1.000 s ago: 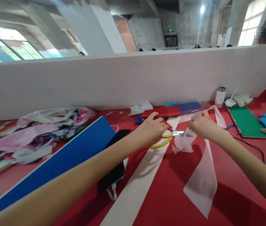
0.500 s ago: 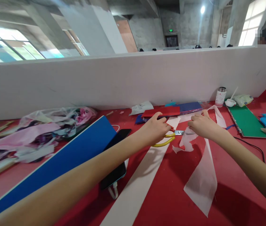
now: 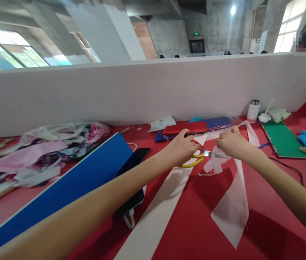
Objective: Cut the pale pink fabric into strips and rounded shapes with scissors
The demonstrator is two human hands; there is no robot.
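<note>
Yellow-handled scissors, gripped in the left hand, have squeezed nearly shut since a second ago; the right hand pinches the white strip over the tabletop — the cut advances.

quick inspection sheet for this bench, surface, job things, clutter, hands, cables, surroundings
surface: red table, small scraps on it
job's things: yellow scissors, blades at a thin white strip; wide white strip lies beneath
clutter: blue board, phone, bag of scraps, red and blue sheets, green board, can
hands: left hand grip on scissors; right hand pinches thin strip
cables: white lead at phone; black cable by right arm
surroundings: white partition, concrete hall, people beyond
</note>
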